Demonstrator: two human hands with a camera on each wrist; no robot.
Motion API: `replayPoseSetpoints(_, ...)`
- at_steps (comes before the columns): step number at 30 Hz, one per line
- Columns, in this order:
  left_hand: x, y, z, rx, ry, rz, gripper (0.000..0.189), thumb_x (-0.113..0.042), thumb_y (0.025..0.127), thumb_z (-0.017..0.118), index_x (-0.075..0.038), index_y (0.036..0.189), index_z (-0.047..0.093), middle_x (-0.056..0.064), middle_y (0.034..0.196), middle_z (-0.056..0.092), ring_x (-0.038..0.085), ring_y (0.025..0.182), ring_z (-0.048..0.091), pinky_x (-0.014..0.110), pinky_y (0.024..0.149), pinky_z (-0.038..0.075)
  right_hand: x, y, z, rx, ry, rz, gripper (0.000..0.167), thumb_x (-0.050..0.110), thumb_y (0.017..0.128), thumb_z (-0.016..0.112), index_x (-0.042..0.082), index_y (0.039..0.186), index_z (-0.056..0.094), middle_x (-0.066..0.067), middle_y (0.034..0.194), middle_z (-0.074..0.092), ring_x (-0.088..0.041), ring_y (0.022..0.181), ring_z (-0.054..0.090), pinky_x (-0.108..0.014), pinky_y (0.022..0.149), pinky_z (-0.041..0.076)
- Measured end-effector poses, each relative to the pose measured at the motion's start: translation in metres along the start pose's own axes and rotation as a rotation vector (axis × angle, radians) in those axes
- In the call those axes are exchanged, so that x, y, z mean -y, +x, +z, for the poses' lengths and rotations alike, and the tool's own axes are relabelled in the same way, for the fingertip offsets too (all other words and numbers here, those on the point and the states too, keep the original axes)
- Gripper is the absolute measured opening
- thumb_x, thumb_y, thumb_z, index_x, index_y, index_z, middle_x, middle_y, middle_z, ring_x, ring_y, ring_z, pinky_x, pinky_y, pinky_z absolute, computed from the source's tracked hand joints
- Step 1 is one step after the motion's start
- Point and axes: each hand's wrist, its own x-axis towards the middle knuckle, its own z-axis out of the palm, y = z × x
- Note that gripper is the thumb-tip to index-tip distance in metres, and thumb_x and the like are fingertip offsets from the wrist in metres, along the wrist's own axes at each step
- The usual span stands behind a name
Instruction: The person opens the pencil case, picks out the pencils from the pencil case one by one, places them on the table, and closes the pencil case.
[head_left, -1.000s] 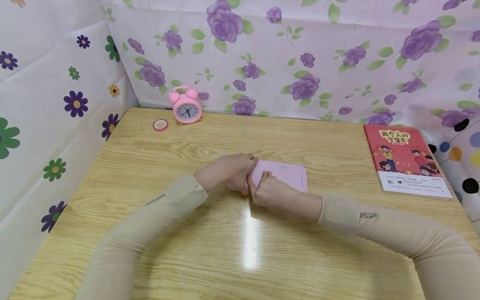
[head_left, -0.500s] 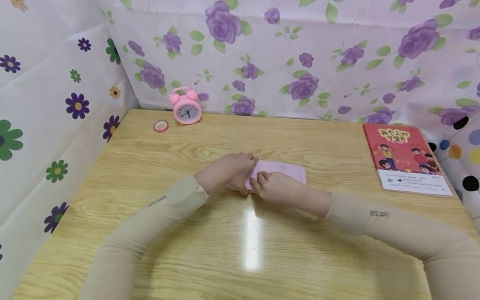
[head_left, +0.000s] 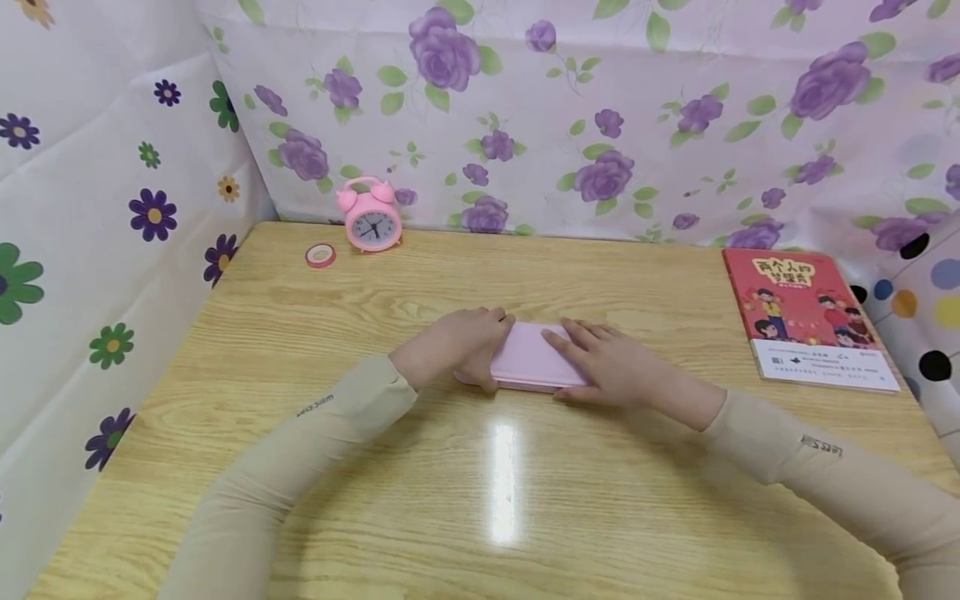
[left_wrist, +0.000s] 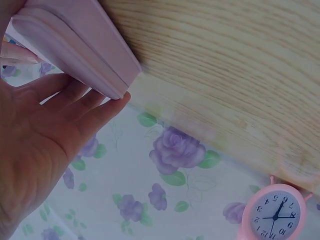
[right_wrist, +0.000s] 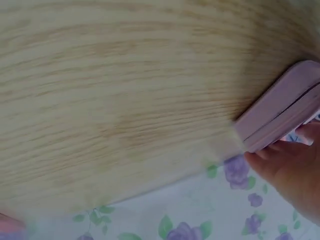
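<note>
A pale pink rectangular case [head_left: 534, 354] with rounded edges lies on the wooden table, a seam running along its side. Around its left end, my left hand [head_left: 463, 337] grips it, thumb at the near side and fingers over the far side. At the other end, my right hand [head_left: 618, 362] holds the case with its thumb along the near edge and fingers spread across the top to the far edge. Fingertips meet the side of the pink case [left_wrist: 75, 45] in the left wrist view. The case's right end is mostly hidden beneath my right hand.
A pink alarm clock [head_left: 372, 221] stands at the back left, beside a small roll of tape [head_left: 320, 255]. On the right lies a red and white book [head_left: 806, 312]. Flowered cloth [head_left: 540, 125] hangs behind the wooden table [head_left: 420, 517].
My right hand has slid right, from the case's middle near my left hand to its right end, and its curled fingers have spread. The left hand has kept its grip.
</note>
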Motion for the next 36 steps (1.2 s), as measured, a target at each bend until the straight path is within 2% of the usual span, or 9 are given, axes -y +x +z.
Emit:
replayPoseSetpoints(7, 0.0, -0.001, 0.001, 0.014, 0.015, -0.014, 0.105, -0.055, 0.066, 0.073, -0.001, 0.144, 0.029, 0.013, 0.134, 0.046, 0.026, 0.115, 0.051, 0.036, 0.097, 0.046, -0.005, 0.002, -0.003, 0.003, -0.052, -0.095, 0.075, 0.052, 0.092, 0.045, 0.003, 0.147, 0.026, -0.031, 0.143, 0.032, -0.047, 0.124, 0.041, -0.054, 0.102, 0.037)
replayPoseSetpoints(12, 0.002, -0.002, 0.002, 0.005, 0.036, -0.012, 0.105, -0.06, 0.065, 0.072, -0.001, 0.142, 0.031, 0.012, 0.131, 0.049, 0.026, 0.112, 0.053, 0.036, 0.094, 0.047, -0.002, 0.006, -0.013, 0.042, -0.015, -0.099, 0.069, 0.048, 0.096, 0.039, 0.002, 0.146, 0.027, -0.027, 0.144, 0.033, -0.044, 0.127, 0.038, -0.052, 0.102, 0.038)
replayPoseSetpoints(14, 0.005, -0.004, 0.004, -0.002, 0.027, -0.014, 0.107, -0.062, 0.066, 0.071, -0.002, 0.144, 0.03, 0.012, 0.136, 0.047, 0.027, 0.116, 0.052, 0.037, 0.097, 0.045, -0.002, 0.008, -0.016, 0.07, 0.014, -0.088, 0.069, 0.049, 0.097, 0.037, 0.004, 0.147, 0.026, -0.024, 0.146, 0.031, -0.042, 0.129, 0.036, -0.052, 0.101, 0.039)
replayPoseSetpoints(19, 0.019, -0.012, 0.013, -0.043, -0.102, 0.006, 0.105, -0.065, 0.07, 0.067, -0.011, 0.149, 0.023, 0.008, 0.15, 0.032, 0.027, 0.132, 0.039, 0.04, 0.107, 0.035, -0.008, 0.01, -0.019, 0.127, 0.139, -0.045, 0.07, 0.053, 0.096, 0.034, 0.007, 0.148, 0.022, -0.02, 0.149, 0.028, -0.038, 0.132, 0.035, -0.05, 0.104, 0.036)
replayPoseSetpoints(25, 0.038, -0.036, 0.014, -0.121, -0.243, 0.039, 0.095, -0.059, 0.075, 0.067, -0.014, 0.148, 0.027, 0.009, 0.148, 0.035, 0.03, 0.131, 0.039, 0.046, 0.107, 0.033, -0.022, 0.008, -0.023, 0.073, 0.342, -0.029, 0.064, 0.046, 0.097, 0.04, 0.002, 0.144, 0.032, -0.018, 0.144, 0.037, -0.035, 0.123, 0.047, -0.045, 0.103, 0.039)
replayPoseSetpoints(29, 0.049, -0.053, 0.017, -0.099, -0.329, -0.037, 0.107, -0.061, 0.072, 0.068, -0.011, 0.15, 0.015, 0.013, 0.149, 0.031, 0.032, 0.132, 0.038, 0.046, 0.109, 0.03, -0.031, 0.01, -0.027, 0.046, 0.493, -0.036, 0.054, 0.039, 0.1, 0.038, 0.005, 0.142, 0.04, -0.016, 0.127, 0.057, -0.023, 0.111, 0.057, -0.043, 0.1, 0.042)
replayPoseSetpoints(31, 0.052, -0.058, 0.018, -0.091, -0.347, -0.092, 0.111, -0.063, 0.071, 0.068, -0.008, 0.15, 0.012, 0.015, 0.149, 0.031, 0.032, 0.133, 0.035, 0.047, 0.112, 0.024, -0.037, 0.012, -0.028, 0.026, 0.557, -0.012, 0.048, 0.036, 0.1, 0.037, 0.01, 0.14, 0.044, -0.012, 0.106, 0.066, -0.017, 0.09, 0.06, -0.041, 0.094, 0.045)
replayPoseSetpoints(33, 0.054, -0.061, 0.02, -0.104, -0.35, -0.13, 0.11, -0.064, 0.071, 0.067, -0.004, 0.149, 0.017, 0.017, 0.147, 0.034, 0.032, 0.133, 0.036, 0.048, 0.112, 0.023, -0.043, 0.014, -0.03, -0.024, 0.624, 0.014, 0.042, 0.03, 0.101, 0.039, 0.009, 0.135, 0.051, -0.011, 0.099, 0.067, -0.015, 0.083, 0.057, -0.04, 0.088, 0.047)
replayPoseSetpoints(36, 0.051, -0.06, 0.023, -0.145, -0.363, -0.142, 0.098, -0.061, 0.074, 0.067, -0.002, 0.144, 0.032, 0.016, 0.143, 0.041, 0.031, 0.131, 0.039, 0.048, 0.111, 0.026, -0.052, 0.019, -0.03, -0.1, 0.735, 0.071, 0.036, 0.022, 0.1, 0.043, 0.004, 0.127, 0.058, -0.016, 0.109, 0.066, -0.02, 0.085, 0.059, -0.04, 0.082, 0.049)
